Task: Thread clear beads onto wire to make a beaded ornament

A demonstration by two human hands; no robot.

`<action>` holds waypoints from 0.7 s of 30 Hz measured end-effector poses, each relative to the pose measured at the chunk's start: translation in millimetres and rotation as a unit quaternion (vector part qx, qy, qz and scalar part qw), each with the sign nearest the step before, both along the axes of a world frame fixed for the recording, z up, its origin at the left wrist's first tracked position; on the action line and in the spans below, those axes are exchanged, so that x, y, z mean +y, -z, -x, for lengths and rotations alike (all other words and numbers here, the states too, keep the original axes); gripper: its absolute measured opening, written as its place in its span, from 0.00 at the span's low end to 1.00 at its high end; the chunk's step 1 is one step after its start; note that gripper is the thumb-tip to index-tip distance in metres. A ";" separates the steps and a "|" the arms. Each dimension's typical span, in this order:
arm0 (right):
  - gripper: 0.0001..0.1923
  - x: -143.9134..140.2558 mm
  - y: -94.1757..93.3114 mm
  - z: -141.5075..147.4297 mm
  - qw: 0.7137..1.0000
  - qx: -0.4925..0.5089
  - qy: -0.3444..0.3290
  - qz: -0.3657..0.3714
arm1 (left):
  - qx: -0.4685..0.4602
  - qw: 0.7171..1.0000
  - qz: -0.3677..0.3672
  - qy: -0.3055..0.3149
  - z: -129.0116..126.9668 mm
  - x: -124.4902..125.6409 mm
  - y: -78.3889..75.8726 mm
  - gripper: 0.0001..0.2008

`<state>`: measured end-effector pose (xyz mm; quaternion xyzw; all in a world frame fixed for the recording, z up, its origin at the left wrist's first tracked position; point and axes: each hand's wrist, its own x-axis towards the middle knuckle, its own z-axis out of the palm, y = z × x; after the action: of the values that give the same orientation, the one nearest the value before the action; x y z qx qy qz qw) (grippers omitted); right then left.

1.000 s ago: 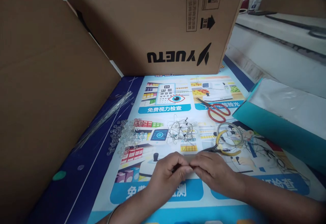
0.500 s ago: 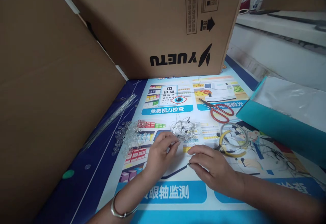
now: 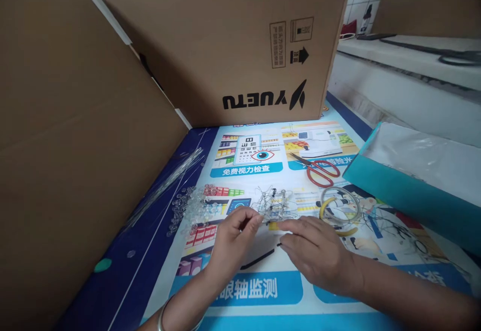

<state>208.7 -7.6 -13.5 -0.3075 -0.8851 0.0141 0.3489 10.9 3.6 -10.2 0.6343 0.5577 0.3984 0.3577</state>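
Head view: left hand (image 3: 231, 240) pinches its fingers on the edge of the tangled wire pieces (image 3: 273, 204) mid-table, while right hand (image 3: 319, 256) rests flat beside them, fingers together, pliers (image 3: 340, 210) just beyond.

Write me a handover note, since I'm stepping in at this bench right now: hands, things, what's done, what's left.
Left hand: fingertips pinched at the edge of the wire tangle; whether it grips a wire is unclear.
Right hand: flat on the poster mat, fingers pointing at the tangle, holding nothing visible.
Clear beads lie left of the tangle; red scissors and yellow-handled pliers to its right.
Done: nothing visibly finished.
Left: tangle not yet separated.
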 end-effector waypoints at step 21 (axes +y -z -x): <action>0.08 -27.4 -11.0 9.5 0.979 -0.177 0.031 0.095 | -0.197 0.969 0.144 -0.036 -7.1 -16.4 1.5 0.11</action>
<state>199.2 -35.0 -2.6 -0.3640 -0.9177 0.0329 0.1559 18.0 -12.7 -11.7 0.4648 0.5499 0.4439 0.5333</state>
